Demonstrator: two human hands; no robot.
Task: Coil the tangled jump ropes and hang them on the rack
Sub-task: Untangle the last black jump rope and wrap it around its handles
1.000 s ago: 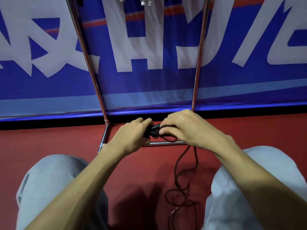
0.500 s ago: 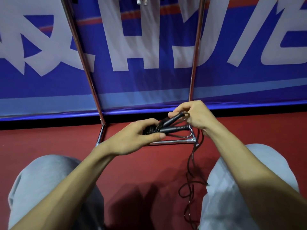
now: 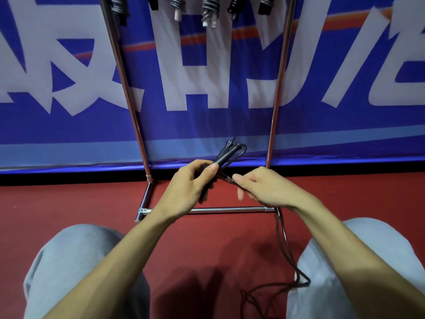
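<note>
My left hand [image 3: 192,185] grips the two black handles [image 3: 227,153] of a jump rope together; they point up and to the right. My right hand [image 3: 264,187] pinches the thin dark cord [image 3: 284,238] just right of the handles. The cord runs under my right wrist, drops between my knees and lies in loose loops on the red floor. The chrome rack [image 3: 128,97] stands straight ahead, its floor bar just beyond my hands. Several coiled ropes [image 3: 209,10] hang from its top.
A blue banner with large white letters [image 3: 207,77] covers the wall behind the rack. Red floor [image 3: 69,199] spreads to both sides. My grey-trousered knees [image 3: 76,261] frame the bottom of the view.
The handles have swung from lying sideways to pointing up and right in my left hand. My right hand has slid off the handles and down onto the cord. The view has tilted up.
</note>
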